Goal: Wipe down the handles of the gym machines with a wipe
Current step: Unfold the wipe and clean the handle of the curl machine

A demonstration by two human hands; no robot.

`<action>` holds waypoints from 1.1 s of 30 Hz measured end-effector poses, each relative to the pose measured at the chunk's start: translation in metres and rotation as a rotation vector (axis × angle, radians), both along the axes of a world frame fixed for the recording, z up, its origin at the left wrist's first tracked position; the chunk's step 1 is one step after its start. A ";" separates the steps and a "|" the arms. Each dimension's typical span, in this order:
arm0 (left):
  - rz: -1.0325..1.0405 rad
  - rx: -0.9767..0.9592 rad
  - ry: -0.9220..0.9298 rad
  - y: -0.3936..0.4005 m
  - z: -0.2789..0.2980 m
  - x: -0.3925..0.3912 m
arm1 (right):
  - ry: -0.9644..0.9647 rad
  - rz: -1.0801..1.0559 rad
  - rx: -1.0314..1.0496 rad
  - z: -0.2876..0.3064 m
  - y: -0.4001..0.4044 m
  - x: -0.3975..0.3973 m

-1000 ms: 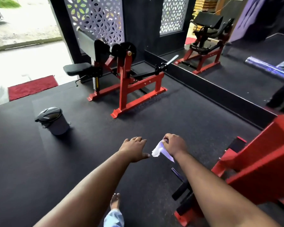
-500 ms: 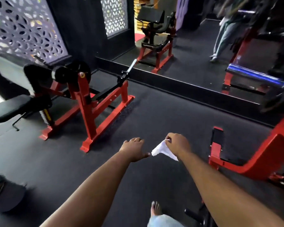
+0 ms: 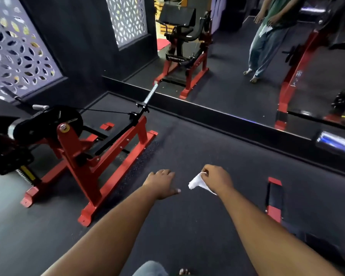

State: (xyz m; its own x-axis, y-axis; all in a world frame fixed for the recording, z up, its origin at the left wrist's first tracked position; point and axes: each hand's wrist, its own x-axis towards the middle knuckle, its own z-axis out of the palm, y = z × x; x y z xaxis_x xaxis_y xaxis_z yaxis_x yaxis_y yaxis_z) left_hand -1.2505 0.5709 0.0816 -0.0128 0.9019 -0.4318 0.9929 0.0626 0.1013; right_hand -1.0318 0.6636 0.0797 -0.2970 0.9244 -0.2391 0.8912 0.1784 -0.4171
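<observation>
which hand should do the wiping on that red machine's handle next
Probably the right hand: its fingers already pinch the white wipe. The left hand holds nothing, though it is nearer the red machine and its silver handle.

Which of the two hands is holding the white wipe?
The right hand holds it: its fingers pinch the white wipe, which hangs down beside it. The left hand holds nothing.

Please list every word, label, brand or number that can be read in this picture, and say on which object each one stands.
None can be read with certainty.
Black plate on the mirrored machine: white lettering, reversed and blurred.
Red upright in the mirror: pale markings, too small.
Wipe in the right hand: no text shows.
</observation>
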 end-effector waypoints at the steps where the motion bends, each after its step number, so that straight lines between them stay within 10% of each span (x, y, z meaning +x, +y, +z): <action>1: 0.001 0.001 -0.002 0.021 0.000 -0.007 | -0.002 0.010 0.000 0.003 0.021 -0.007; 33: 0.195 -0.041 -0.007 0.804 -0.017 -0.333 | -0.103 0.358 0.035 -0.003 0.848 -0.356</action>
